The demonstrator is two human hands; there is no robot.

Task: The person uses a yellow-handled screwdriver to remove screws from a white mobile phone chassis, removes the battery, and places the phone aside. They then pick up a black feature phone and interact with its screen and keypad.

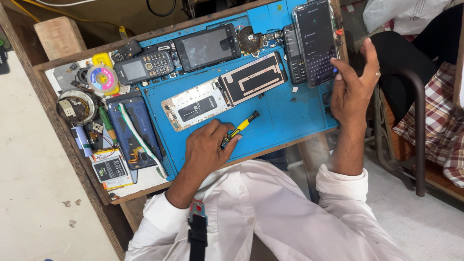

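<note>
The left hand (207, 147), low in the middle of the frame, rests on the blue mat (285, 113) with its fingers curled around a small screwdriver (239, 129) that has a yellow and black handle; the tool's dark tip sticks out toward the upper right, just clear of the knuckles. The right hand (352, 87), at the right of the frame, grasps a lit smartphone (316, 41), holding it by its lower edge with the thumb on the screen near the bottom corner and the fingers spread behind. That phone is raised over the upper right corner of the mat, partly covering a dark keypad phone (294, 55) lying beneath it.

Just above the left hand lies an opened phone body (195, 105), silver with a dark patch, and touching its right end is a dark back panel (253, 77) with pale strips. Along the top edge of the mat sit a black touchscreen phone (207, 47) and, to its left, a grey button phone (143, 67). At the left of the wooden counter (50, 104) are a yellow solder reel (103, 77), a round coil part (75, 106), a blue phone shell (135, 130) with a white strip across it, and a flat battery (111, 169) in the lower left
</note>
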